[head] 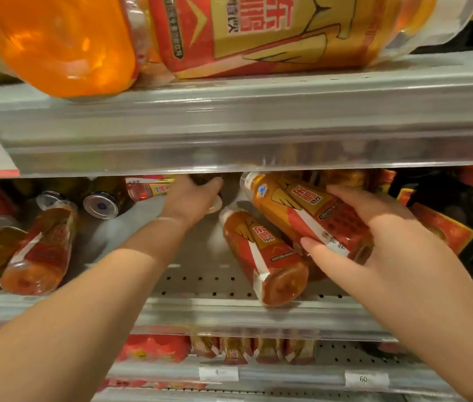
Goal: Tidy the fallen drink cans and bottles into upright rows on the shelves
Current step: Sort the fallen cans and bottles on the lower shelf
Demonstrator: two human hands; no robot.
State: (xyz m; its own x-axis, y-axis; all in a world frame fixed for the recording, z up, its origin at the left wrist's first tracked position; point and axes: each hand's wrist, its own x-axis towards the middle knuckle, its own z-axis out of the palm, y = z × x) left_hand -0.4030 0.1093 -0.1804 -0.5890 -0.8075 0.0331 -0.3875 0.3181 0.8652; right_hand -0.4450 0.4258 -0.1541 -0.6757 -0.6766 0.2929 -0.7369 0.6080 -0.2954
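Right hand (389, 242) grips tilted red-label drink bottle (302, 207); left hand (192, 198), deeper in, curls round dark unidentified item (204, 179).

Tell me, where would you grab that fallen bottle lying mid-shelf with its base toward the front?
Probably round its labelled body near the base, coming from the front-left. The fallen bottle lies on its side, base facing out, cap pointing back; bare shelf lies to its left, while the right hand and its held bottle crowd the right.

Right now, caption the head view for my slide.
Right hand grips a tilted bottle over the shelf; left hand reaches to the back, beside fallen cans.
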